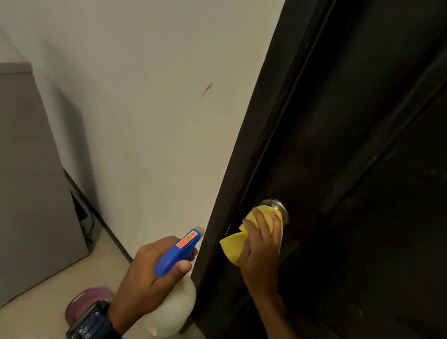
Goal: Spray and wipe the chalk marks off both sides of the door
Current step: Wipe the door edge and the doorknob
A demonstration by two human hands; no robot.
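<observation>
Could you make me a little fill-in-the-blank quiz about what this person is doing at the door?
1. The left hand grips a spray bottle whose head is coloured ____.
2. The right hand presses a ____ cloth around the door's metal knob.
3. The door is painted ____.
4. On the left wrist sits a dark ____.

Missing words: blue; yellow; black; watch
</observation>
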